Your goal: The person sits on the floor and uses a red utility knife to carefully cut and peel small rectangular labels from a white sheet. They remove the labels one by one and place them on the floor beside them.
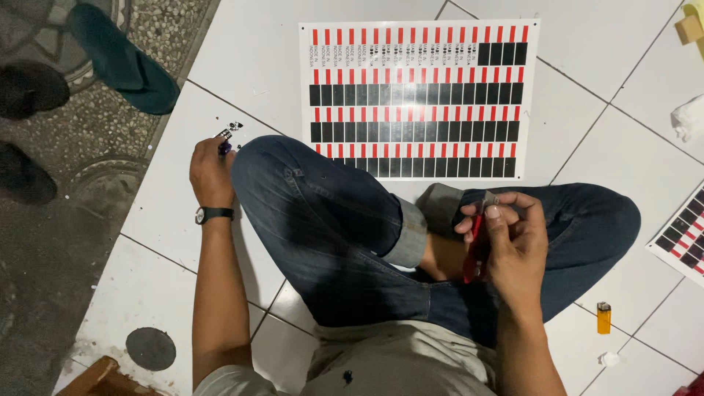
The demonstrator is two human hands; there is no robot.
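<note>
I sit cross-legged on a white tiled floor in blue jeans. My right hand point(513, 235) is shut on a red-handled utility knife point(477, 253), held over my lap with the thumb at its upper end. My left hand point(211, 172), with a black wristwatch, reaches out to the floor beside my left knee and pinches a small dark item point(229, 134); what it is I cannot tell. In front of my knees lies a white sheet point(419, 99) printed with rows of black rectangles and red bars.
A second printed sheet point(682, 238) lies at the right edge. An orange lighter point(603, 317) and a crumpled white scrap point(609, 358) lie at lower right. Dark sandals point(121, 62) sit on the rough grey floor at upper left. A round dark disc point(150, 348) lies at lower left.
</note>
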